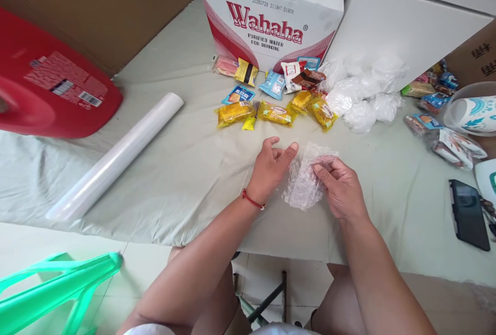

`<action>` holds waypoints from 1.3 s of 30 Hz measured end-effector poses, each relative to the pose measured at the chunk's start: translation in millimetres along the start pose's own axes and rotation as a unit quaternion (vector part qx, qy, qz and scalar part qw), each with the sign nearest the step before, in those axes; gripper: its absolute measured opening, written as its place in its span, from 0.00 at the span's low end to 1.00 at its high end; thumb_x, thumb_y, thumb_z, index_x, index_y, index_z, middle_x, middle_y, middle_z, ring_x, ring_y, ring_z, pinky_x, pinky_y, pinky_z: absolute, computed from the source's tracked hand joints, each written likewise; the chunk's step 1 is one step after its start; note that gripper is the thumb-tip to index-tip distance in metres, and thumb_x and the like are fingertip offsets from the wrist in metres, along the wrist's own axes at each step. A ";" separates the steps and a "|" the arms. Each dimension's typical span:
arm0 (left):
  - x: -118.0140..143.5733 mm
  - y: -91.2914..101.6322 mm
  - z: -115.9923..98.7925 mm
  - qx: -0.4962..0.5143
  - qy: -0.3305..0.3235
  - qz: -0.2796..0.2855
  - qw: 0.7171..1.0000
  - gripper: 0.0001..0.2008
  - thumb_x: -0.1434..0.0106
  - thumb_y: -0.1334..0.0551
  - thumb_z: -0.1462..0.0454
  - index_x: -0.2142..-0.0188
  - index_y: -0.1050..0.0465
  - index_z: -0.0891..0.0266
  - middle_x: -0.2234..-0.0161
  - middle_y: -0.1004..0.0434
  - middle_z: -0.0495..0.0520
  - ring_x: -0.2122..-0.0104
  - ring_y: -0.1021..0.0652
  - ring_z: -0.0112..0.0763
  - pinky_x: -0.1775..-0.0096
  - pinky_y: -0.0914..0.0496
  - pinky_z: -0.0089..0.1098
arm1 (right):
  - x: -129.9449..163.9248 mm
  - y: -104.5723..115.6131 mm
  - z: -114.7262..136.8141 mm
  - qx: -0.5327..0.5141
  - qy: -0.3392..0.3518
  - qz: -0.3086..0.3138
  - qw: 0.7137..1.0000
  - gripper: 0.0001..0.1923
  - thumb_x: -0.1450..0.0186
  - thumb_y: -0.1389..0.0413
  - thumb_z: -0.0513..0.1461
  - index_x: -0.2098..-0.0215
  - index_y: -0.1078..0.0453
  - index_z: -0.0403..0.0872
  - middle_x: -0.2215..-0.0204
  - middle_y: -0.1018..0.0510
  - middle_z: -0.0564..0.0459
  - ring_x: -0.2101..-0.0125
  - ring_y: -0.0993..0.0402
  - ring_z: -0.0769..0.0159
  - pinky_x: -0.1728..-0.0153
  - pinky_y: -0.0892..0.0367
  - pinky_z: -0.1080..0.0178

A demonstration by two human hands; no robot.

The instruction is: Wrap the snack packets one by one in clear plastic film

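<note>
Pinching crinkly clear bag point(304, 182) with right hand point(341, 190), something pinkish inside (can't tell what). Left hand point(271, 167) loose, holding nothing, beside it. Behind: box point(271, 19) reading "Wahaha Purified Water For Drinking".

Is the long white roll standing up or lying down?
Lying down. The plastic roll rests flat along its length on the cloth-covered table, left of the hands.

Crumpled clear plastic bag point(304, 180), held above cloth.

The scene is evenly and brightly lit; shadows are soft, edges are bent, and focus is held throughout.
</note>
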State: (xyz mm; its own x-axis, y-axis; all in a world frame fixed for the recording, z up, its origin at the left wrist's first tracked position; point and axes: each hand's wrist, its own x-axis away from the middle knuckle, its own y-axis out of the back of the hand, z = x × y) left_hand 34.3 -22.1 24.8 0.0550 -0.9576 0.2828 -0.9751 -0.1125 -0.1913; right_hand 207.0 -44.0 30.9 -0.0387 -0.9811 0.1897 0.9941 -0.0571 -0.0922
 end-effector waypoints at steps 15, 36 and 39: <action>2.0 3.7 -2.9 0.102 -0.019 -0.017 0.994 0.19 0.35 0.35 0.45 0.65 0.29 0.58 0.81 0.35 0.42 0.85 0.38 0.20 0.83 0.48 0.24 | -6.6 4.7 -2.0 -0.002 -0.018 -0.017 1.000 0.13 0.36 0.33 0.50 0.66 0.21 0.50 0.71 0.24 0.56 0.71 0.32 0.71 0.68 0.34 0.66; 12.7 -3.0 -4.4 0.078 -0.021 0.027 0.996 0.35 0.33 0.48 0.35 0.51 0.19 0.60 0.80 0.29 0.47 0.86 0.42 0.22 0.83 0.49 0.30 | -2.2 -6.4 1.4 -0.036 -0.020 -0.061 0.997 0.15 0.41 0.31 0.50 0.67 0.23 0.48 0.76 0.27 0.58 0.78 0.37 0.74 0.80 0.40 0.68; 9.0 2.1 -9.6 0.099 -0.015 0.015 0.995 0.34 0.34 0.46 0.35 0.51 0.20 0.59 0.80 0.31 0.46 0.86 0.43 0.21 0.83 0.49 0.29 | -3.8 -0.4 5.1 -0.032 -0.028 -0.066 0.997 0.16 0.42 0.30 0.50 0.67 0.23 0.48 0.75 0.25 0.57 0.78 0.38 0.75 0.79 0.41 0.69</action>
State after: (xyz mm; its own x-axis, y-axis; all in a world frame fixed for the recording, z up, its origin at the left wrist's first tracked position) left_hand 30.7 -28.4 36.0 0.0365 -0.9684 0.2466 -0.9148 -0.1317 -0.3818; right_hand 207.3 -39.3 35.3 -0.1619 -0.9525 0.2580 0.9722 -0.1988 -0.1240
